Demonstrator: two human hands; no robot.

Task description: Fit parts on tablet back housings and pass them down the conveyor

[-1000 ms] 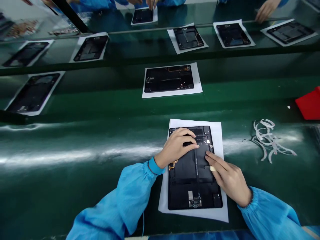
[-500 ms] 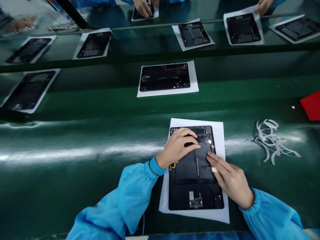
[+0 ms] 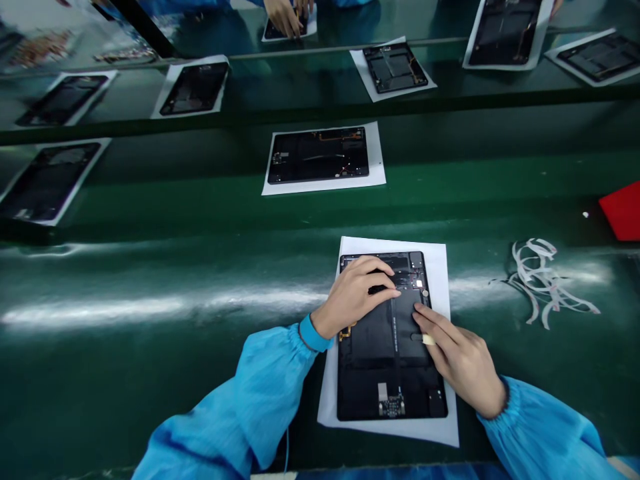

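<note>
Head camera: a worker in blue sleeves (image 3: 270,387) bends both bare hands to an opened tablet (image 3: 367,373), which lies lengthwise on a white sheet (image 3: 437,280) at the near side of a green bench (image 3: 150,393). The left hand (image 3: 355,290), with a blue wristband (image 3: 314,335) above its cuff, arches over the tablet's upper part, fingers bent and thumb close to the forefinger; whether they grip anything cannot be told. The right hand (image 3: 460,353) reaches in from the tablet's right edge, fingers extended and close together, their tips at the dark interior; whether they pinch anything cannot be seen. Just beside them shows a cream-coloured tab (image 3: 428,340). A small circuit board (image 3: 391,405) sits at the tablet's near end, and an orange flex cable (image 3: 345,333) shows by its left edge, under the left wrist.

To the right, well apart from the tablet, curled white strips (image 3: 537,277) lie in a loose heap, with a red object (image 3: 624,210) beyond, cut off by the frame. Straight ahead, a second opened tablet (image 3: 320,160) lies crosswise on its own sheet. Farther back, more tablets (image 3: 195,90) rest on white paper, and a co-worker's hand (image 3: 284,17) touches one at the top.
</note>
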